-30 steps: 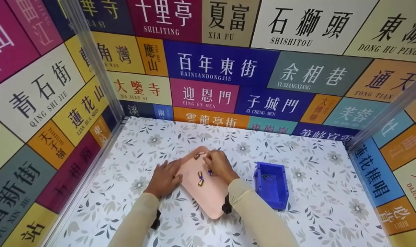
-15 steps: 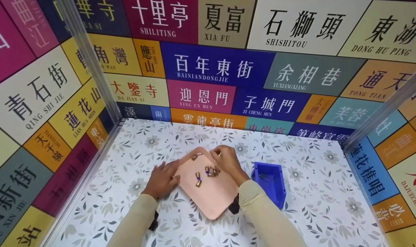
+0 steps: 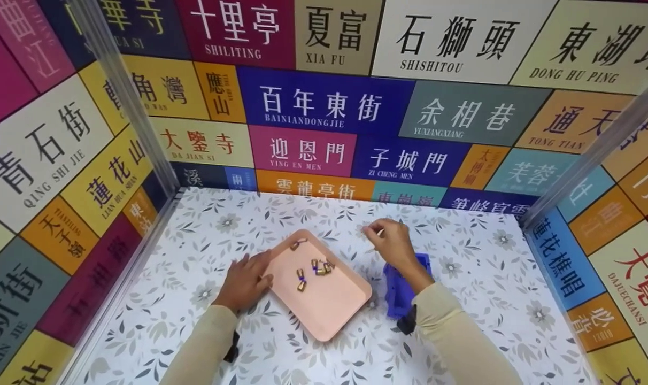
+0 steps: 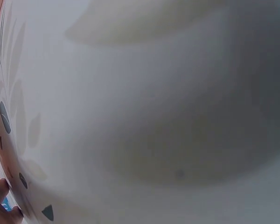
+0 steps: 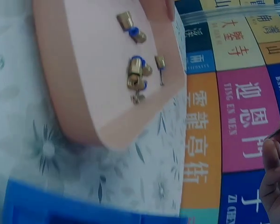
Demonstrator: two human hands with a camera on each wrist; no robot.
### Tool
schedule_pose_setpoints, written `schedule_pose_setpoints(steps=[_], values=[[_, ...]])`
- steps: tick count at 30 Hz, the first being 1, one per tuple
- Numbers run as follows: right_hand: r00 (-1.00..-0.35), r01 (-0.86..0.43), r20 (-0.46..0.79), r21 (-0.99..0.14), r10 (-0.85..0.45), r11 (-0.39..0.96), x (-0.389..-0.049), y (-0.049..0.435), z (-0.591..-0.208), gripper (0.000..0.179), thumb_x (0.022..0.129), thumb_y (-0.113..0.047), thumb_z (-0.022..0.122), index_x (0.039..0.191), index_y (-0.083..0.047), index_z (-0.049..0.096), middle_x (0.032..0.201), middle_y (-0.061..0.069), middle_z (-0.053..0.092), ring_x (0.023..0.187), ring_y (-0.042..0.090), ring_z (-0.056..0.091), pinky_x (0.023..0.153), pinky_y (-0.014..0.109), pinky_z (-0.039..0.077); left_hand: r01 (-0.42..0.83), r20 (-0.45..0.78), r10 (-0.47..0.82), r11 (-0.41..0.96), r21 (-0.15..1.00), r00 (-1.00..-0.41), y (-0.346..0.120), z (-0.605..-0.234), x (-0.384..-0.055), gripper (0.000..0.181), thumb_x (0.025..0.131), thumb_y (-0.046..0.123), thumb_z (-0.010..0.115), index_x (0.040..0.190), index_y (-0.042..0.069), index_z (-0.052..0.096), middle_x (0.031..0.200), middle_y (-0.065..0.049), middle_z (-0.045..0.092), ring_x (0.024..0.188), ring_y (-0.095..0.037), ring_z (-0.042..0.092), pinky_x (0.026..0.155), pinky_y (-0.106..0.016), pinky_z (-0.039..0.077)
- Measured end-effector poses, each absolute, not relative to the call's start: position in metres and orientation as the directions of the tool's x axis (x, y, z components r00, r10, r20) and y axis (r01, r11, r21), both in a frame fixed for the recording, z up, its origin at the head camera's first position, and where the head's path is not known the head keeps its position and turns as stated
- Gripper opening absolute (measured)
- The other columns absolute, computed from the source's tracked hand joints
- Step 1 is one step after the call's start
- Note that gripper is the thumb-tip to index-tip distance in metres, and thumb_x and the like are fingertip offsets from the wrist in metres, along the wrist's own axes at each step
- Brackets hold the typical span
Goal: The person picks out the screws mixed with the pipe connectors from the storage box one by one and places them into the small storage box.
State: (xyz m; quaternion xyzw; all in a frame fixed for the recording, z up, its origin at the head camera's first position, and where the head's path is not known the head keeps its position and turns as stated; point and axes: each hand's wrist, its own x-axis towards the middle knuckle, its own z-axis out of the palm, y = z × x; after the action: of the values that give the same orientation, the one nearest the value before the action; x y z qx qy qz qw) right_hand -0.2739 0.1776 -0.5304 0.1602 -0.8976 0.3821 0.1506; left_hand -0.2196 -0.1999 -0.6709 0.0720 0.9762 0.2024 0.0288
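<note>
My right hand (image 3: 391,240) is raised above the table near the blue bin (image 3: 399,291). Its thumb and forefinger pinch a small, dark, thin piece (image 5: 274,134), mostly hidden by the fingers; I cannot tell its kind. Against the left rim of a pink tray (image 3: 324,321) rests my left hand (image 3: 245,280), fingers extended. Inside the tray lie several brass fittings (image 3: 301,280) with blue collars, some clustered near the middle. One brass piece (image 5: 160,62) with a thin metal stem sits by the tray's far end. In the left wrist view, only fingertips (image 4: 2,205) show at the lower left.
A white tablecloth (image 3: 211,337) with grey leaves and flowers covers the table. Panels with large characters (image 3: 324,107) close off the back and both sides. The right forearm hides part of the blue bin.
My right hand has moved from over the tray out to the right, above the bin's far end. The clustered fittings are uncovered. My left hand stays at the tray's rim.
</note>
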Motion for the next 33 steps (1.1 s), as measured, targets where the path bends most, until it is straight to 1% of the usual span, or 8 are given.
schedule_pose_setpoints(steps=[4, 7, 10, 14, 17, 23, 33], values=[[-0.897, -0.401, 0.413, -0.606, -0.16, 0.687, -0.269, 0.202, -0.524, 0.016, 0.095, -0.025, 0.074, 0.085, -0.012, 0.077, 0.078, 0.003, 0.073, 0.057, 0.011, 0.062, 0.056, 0.029, 0.052, 0.138, -0.012, 0.155, 0.907, 0.397, -0.988, -0.2, -0.671, -0.22, 0.066, 0.103, 0.051, 0.043, 0.164, 0.036, 0.02, 0.167, 0.006, 0.034, 0.156, -0.036, 0.025, 0.124, -0.066, 0.013], [-0.88, -0.423, 0.439, -0.557, -0.178, 0.714, -0.266, 0.216, -0.521, 0.016, 0.094, -0.024, 0.074, 0.084, -0.012, 0.076, 0.079, 0.002, 0.073, 0.062, 0.012, 0.061, 0.06, 0.031, 0.051, 0.173, 0.021, 0.179, 0.909, 0.38, -0.984, -0.202, -0.672, -0.22, 0.066, 0.104, 0.05, 0.043, 0.164, 0.032, 0.022, 0.166, 0.002, 0.037, 0.154, -0.041, 0.028, 0.122, -0.07, 0.015], [-0.866, -0.445, 0.455, -0.518, -0.205, 0.73, -0.262, 0.229, -0.52, 0.015, 0.093, -0.022, 0.075, 0.082, -0.012, 0.076, 0.077, 0.001, 0.071, 0.062, 0.013, 0.06, 0.06, 0.031, 0.051, 0.185, 0.029, 0.187, 0.913, 0.365, -0.982, -0.203, -0.674, -0.22, 0.066, 0.105, 0.05, 0.042, 0.164, 0.03, 0.022, 0.165, 0.001, 0.038, 0.153, -0.043, 0.029, 0.121, -0.071, 0.017], [-0.856, -0.456, 0.465, -0.475, -0.225, 0.753, -0.256, 0.244, -0.518, 0.015, 0.091, -0.02, 0.077, 0.079, -0.013, 0.074, 0.074, 0.0, 0.069, 0.063, 0.012, 0.06, 0.06, 0.031, 0.051, 0.174, 0.018, 0.18, 0.912, 0.372, -0.983, -0.203, -0.677, -0.22, 0.067, 0.104, 0.052, 0.042, 0.164, 0.032, 0.021, 0.166, 0.002, 0.037, 0.154, -0.042, 0.027, 0.122, -0.07, 0.015], [-0.862, -0.44, 0.454, -0.448, -0.226, 0.778, -0.252, 0.252, -0.516, 0.016, 0.092, -0.022, 0.076, 0.079, -0.014, 0.073, 0.074, -0.001, 0.069, 0.063, 0.012, 0.059, 0.061, 0.032, 0.05, 0.171, 0.021, 0.176, 0.909, 0.38, -0.984, -0.203, -0.677, -0.22, 0.066, 0.104, 0.052, 0.042, 0.164, 0.033, 0.021, 0.166, 0.003, 0.036, 0.155, -0.041, 0.027, 0.122, -0.069, 0.014], [-0.883, -0.403, 0.415, -0.432, -0.218, 0.807, -0.248, 0.26, -0.513, 0.017, 0.093, -0.025, 0.074, 0.08, -0.014, 0.072, 0.075, -0.001, 0.069, 0.065, 0.012, 0.059, 0.063, 0.034, 0.051, 0.158, 0.003, 0.17, 0.908, 0.388, -0.985, -0.202, -0.676, -0.22, 0.067, 0.104, 0.053, 0.041, 0.164, 0.035, 0.019, 0.167, 0.004, 0.034, 0.156, -0.039, 0.025, 0.123, -0.069, 0.014], [-0.875, -0.412, 0.434, -0.427, -0.217, 0.805, -0.246, 0.265, -0.515, 0.018, 0.091, -0.024, 0.076, 0.078, -0.014, 0.071, 0.072, -0.002, 0.068, 0.063, 0.012, 0.057, 0.061, 0.032, 0.05, 0.161, 0.004, 0.173, 0.908, 0.387, -0.985, -0.203, -0.677, -0.22, 0.067, 0.104, 0.053, 0.042, 0.164, 0.035, 0.02, 0.167, 0.003, 0.035, 0.155, -0.041, 0.027, 0.123, -0.069, 0.014]])
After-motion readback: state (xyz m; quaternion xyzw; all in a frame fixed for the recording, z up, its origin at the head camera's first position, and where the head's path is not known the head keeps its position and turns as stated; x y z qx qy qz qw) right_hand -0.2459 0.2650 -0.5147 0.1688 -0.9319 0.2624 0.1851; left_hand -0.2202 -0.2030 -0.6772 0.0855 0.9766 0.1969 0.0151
